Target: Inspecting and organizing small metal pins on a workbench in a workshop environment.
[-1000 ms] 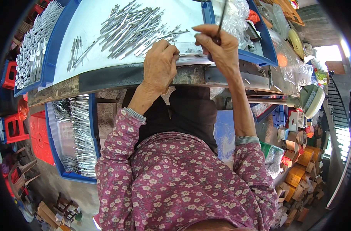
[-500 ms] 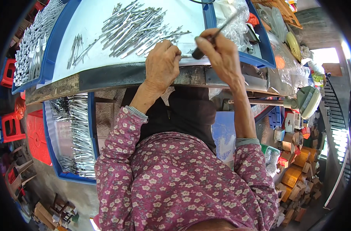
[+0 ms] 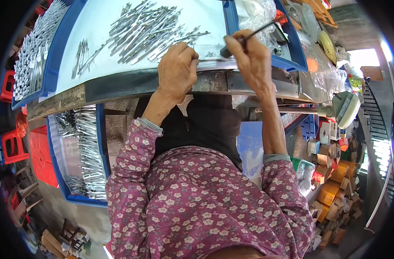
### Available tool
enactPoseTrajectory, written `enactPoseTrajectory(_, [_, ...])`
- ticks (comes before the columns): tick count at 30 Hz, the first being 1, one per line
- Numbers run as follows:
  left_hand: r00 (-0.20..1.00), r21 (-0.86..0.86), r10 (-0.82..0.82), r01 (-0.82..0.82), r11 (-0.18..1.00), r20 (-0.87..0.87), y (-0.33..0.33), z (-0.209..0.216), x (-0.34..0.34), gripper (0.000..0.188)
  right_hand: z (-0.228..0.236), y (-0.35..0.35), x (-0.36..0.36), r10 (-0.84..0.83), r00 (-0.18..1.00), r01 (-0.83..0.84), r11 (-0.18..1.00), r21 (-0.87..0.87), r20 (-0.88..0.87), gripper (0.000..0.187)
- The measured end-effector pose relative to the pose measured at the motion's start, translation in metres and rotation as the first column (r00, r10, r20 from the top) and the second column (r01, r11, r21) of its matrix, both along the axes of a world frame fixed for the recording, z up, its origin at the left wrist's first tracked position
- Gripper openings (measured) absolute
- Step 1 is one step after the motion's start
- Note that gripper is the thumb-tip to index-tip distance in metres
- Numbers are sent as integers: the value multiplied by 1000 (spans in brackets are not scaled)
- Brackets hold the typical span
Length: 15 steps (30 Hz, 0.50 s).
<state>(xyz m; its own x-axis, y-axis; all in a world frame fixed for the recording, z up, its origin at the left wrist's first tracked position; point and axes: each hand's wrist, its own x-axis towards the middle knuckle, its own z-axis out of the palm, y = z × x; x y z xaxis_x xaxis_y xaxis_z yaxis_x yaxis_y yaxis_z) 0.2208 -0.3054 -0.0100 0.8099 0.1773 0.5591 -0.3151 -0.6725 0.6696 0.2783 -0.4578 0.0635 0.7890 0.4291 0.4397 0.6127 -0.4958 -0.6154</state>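
Observation:
My right hand [image 3: 256, 62] is closed round a screwdriver [image 3: 259, 29]. Its dark handle end points down and left, and the thin shaft slants up to the right. At the front edge of the white-lined blue tray, my left hand [image 3: 175, 71] has its fingers curled together. Whatever they pinch is hidden by the hand. Just beyond it lies a loose pile of slim silvery metal pieces [image 3: 145, 32], with a few more pieces [image 3: 80, 58] apart on the left.
A blue tray [image 3: 54, 52] at the left holds many upright metal pieces. Below the bench edge [image 3: 119, 86] stands another blue tray [image 3: 103, 146] of metal pieces. Clear plastic bags [image 3: 257, 17] fill the right compartment. A lamp-like head on an arm [image 3: 346, 110] juts out at the right.
The screwdriver's handle end has risen slightly from the tray edge, and its shaft lies a little flatter. My left hand stays curled at nearly the same place. The whole view has shifted slightly.

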Motion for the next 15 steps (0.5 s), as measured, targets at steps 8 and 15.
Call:
enactPoseTrajectory(8, [1000,10,-12,12,1000,-21,-1,3,1,4,-37,-6,0,-94,992,93,995,25,79,22])
enactPoseTrajectory(15, [998,76,-16,21,997,-67,1,8,1,7,-30,-25,-5,-95,963,170,941,293,-253,27])
